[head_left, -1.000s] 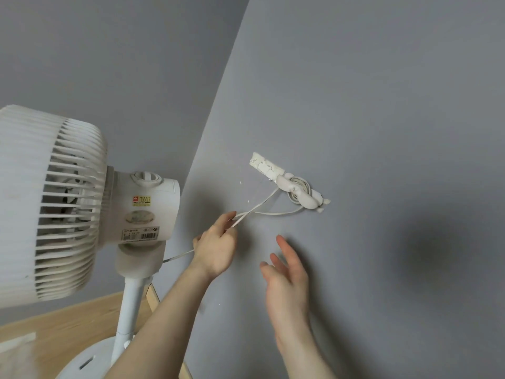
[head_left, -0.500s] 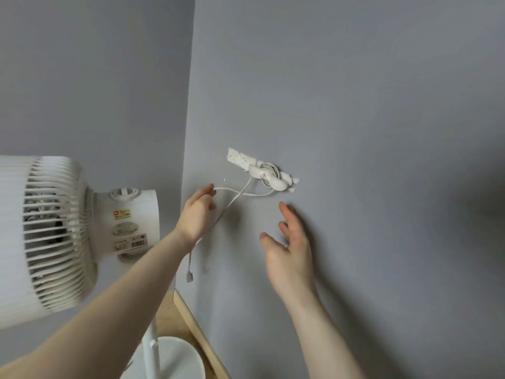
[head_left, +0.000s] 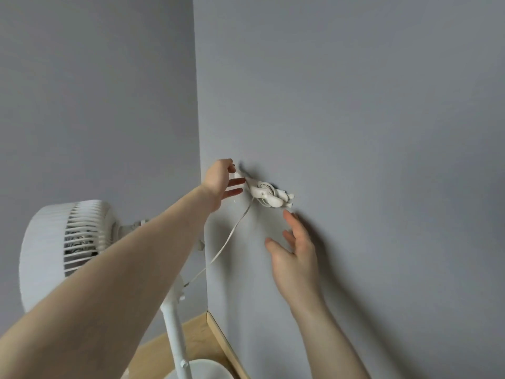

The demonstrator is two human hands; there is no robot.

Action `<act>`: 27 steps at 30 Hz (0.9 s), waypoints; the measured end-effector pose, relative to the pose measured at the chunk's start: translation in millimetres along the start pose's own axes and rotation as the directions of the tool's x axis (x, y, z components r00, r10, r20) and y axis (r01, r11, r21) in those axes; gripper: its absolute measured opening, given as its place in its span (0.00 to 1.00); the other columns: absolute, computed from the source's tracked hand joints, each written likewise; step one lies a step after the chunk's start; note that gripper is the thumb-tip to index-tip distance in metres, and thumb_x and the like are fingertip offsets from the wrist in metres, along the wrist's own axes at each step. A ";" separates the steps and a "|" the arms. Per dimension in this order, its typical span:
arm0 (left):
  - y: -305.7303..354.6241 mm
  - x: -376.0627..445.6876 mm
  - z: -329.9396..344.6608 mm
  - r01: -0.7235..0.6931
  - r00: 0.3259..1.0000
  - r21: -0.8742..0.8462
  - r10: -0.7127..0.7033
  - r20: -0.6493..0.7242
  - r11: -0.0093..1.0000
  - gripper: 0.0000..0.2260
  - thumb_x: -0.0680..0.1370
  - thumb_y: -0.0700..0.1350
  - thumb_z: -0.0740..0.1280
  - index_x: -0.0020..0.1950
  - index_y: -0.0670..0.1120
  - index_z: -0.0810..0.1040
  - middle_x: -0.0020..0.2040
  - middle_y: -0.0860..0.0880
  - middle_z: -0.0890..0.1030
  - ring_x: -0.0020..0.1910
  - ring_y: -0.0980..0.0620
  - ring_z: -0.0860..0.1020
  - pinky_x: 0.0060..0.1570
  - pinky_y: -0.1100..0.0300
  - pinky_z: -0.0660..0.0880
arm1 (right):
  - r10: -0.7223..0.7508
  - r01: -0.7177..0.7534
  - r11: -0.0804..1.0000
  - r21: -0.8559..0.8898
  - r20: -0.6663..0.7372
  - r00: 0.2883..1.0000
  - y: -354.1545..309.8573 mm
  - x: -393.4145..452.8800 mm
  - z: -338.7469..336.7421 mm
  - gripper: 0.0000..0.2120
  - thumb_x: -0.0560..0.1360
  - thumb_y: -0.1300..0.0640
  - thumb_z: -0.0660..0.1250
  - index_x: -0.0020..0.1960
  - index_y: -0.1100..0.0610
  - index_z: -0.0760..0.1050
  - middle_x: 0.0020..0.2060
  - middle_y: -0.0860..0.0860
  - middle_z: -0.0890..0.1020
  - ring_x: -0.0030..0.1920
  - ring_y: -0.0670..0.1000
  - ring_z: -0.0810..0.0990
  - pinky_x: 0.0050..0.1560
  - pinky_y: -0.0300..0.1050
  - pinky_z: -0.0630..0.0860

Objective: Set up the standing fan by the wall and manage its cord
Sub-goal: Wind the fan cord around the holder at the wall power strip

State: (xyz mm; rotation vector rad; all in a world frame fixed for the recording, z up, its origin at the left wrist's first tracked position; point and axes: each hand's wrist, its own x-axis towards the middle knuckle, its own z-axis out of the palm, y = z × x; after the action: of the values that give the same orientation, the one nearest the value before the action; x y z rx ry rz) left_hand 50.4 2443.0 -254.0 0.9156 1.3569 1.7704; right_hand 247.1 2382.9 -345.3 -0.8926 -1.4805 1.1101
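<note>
A white standing fan (head_left: 62,247) stands in the corner at the lower left, its pole (head_left: 175,329) rising from a round base (head_left: 202,370). On the grey wall sits a white cord holder (head_left: 266,194) with cord wound around it. A thin white cord (head_left: 232,236) hangs slack from the holder down toward the fan's neck. My left hand (head_left: 218,181) reaches over the fan and pinches the holder's left end between thumb and forefinger, other fingers spread. My right hand (head_left: 296,258) hovers open just below the holder, close to the wall and touching nothing.
Two grey walls meet in a corner (head_left: 199,132) right behind the fan. A wooden skirting board (head_left: 226,346) runs along the right wall above a light wooden floor (head_left: 161,354).
My left hand let go of the cord loop and rose to the holder's left end. The cord now hangs straight down. The right hand stayed open below the holder.
</note>
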 end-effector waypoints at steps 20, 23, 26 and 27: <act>49.6 -16.3 41.6 -0.341 0.753 0.909 0.648 0.113 0.238 0.13 0.74 0.39 0.67 0.49 0.56 0.83 0.43 0.59 0.84 0.46 0.54 0.81 0.44 0.59 0.77 | 0.001 0.002 0.980 0.199 -0.019 1.000 -18.7 1.3 -19.7 0.28 0.76 0.59 0.66 0.73 0.39 0.69 0.66 0.35 0.72 0.68 0.39 0.71 0.66 0.47 0.73; 52.0 -21.0 43.3 -0.318 0.692 0.946 0.665 0.282 -0.071 0.07 0.77 0.44 0.67 0.52 0.53 0.81 0.48 0.54 0.82 0.50 0.47 0.79 0.42 0.55 0.73 | 0.003 0.001 0.977 0.214 -0.017 1.000 -20.2 0.0 -22.7 0.28 0.76 0.60 0.66 0.72 0.40 0.69 0.66 0.35 0.72 0.67 0.39 0.72 0.67 0.48 0.73; 57.8 -24.4 42.5 -0.273 0.680 0.959 0.689 0.249 -0.076 0.07 0.76 0.44 0.66 0.52 0.49 0.81 0.51 0.50 0.79 0.52 0.45 0.77 0.41 0.54 0.71 | 0.000 0.004 0.975 0.224 -0.015 1.000 -22.6 -0.3 -26.4 0.27 0.77 0.60 0.66 0.72 0.40 0.70 0.66 0.34 0.71 0.67 0.38 0.72 0.67 0.49 0.74; 61.5 -26.6 41.3 -0.259 0.687 0.965 0.695 0.213 -0.040 0.07 0.76 0.44 0.66 0.51 0.49 0.81 0.50 0.50 0.78 0.50 0.45 0.76 0.41 0.55 0.70 | -0.005 0.008 0.974 0.225 -0.014 1.000 -23.3 -0.9 -27.5 0.27 0.77 0.60 0.66 0.72 0.41 0.70 0.65 0.33 0.71 0.66 0.38 0.72 0.67 0.49 0.74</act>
State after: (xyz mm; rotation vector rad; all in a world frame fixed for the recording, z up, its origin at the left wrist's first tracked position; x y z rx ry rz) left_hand 91.9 2427.6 -188.9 2.1172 2.8727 1.2731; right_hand 274.7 2380.2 -322.3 -0.7347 -1.3148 1.2366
